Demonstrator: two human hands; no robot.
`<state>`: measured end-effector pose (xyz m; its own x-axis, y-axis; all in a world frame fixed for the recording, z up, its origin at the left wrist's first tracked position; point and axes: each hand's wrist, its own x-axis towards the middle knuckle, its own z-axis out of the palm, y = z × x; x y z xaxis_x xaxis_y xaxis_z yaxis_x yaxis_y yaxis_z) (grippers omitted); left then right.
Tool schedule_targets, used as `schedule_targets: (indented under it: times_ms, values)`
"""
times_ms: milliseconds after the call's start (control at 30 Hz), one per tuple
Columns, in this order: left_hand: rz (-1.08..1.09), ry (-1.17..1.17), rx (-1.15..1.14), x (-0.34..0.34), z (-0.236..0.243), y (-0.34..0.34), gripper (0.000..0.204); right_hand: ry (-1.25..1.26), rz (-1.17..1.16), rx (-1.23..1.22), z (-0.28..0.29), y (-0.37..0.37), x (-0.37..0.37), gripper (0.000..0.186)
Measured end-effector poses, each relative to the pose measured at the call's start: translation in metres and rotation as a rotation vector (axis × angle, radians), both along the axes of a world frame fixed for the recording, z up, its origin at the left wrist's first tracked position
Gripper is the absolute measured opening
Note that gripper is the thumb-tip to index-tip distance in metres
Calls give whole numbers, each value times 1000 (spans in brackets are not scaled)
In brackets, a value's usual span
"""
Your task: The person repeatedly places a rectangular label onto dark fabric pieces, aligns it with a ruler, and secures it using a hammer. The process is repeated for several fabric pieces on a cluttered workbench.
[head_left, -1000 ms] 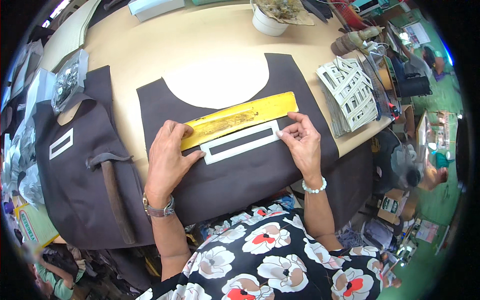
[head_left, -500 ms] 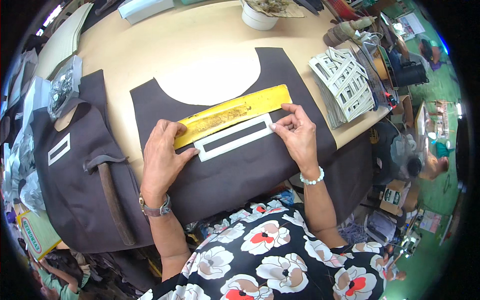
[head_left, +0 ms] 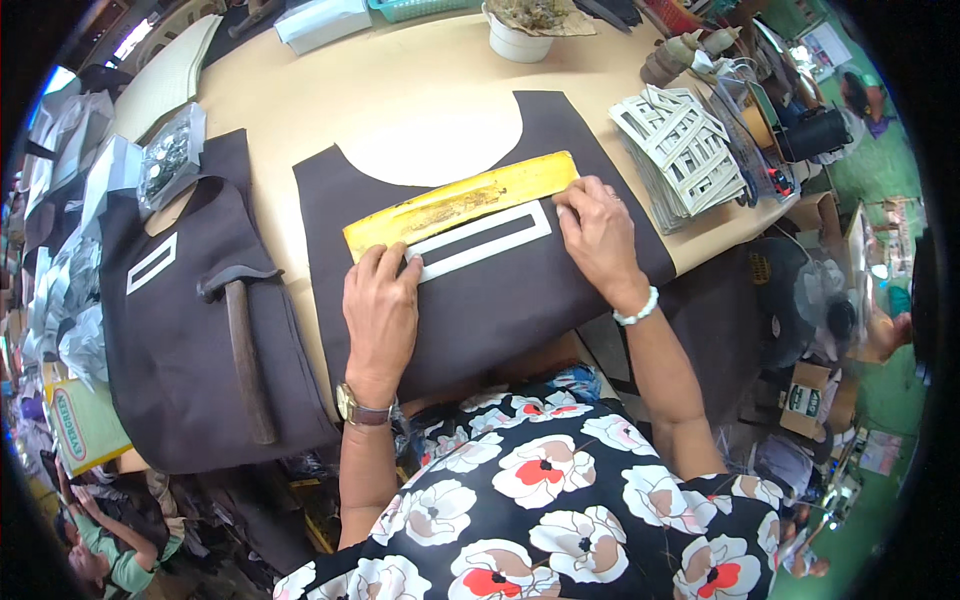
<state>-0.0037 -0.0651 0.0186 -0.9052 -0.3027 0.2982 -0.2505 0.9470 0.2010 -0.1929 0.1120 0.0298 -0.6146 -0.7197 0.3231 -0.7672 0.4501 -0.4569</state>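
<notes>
A long yellow bar (head_left: 455,200), stained in its middle, lies across a dark brown cut fabric panel (head_left: 470,320), just above a white rectangular frame (head_left: 480,252). My left hand (head_left: 380,310) has its fingers bent and close together at the bar's lower left edge, with the thumb on the frame's left end. My right hand (head_left: 600,235) is curled at the right ends of bar and frame, touching them; what its fingertips grip is hidden. A second dark panel (head_left: 180,380) at the left bears a similar white frame (head_left: 150,262) and a wooden-handled hammer (head_left: 245,350).
Stacked white frames (head_left: 675,150) sit at the right beside cone spools (head_left: 665,65). A white pot (head_left: 520,45), pale box (head_left: 320,25) and bagged small parts (head_left: 170,160) lie on the table (head_left: 340,80). Other people (head_left: 120,550) appear at the left and right edges.
My left thumb has drawn in toward its fingers and my right fingers have curled more. The bar, frame and both hands sit higher in the picture; the view has shifted slightly.
</notes>
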Motion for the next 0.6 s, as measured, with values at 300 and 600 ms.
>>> schedule_targets:
  times_ms: [300,600]
  values:
    - [-2,-119,16,29,-17,5,44,-16,287,57,-34,-54,112,69]
    - [-12,-160,-24,29,-5,12,47,153,19,171,-29,-6,52,60]
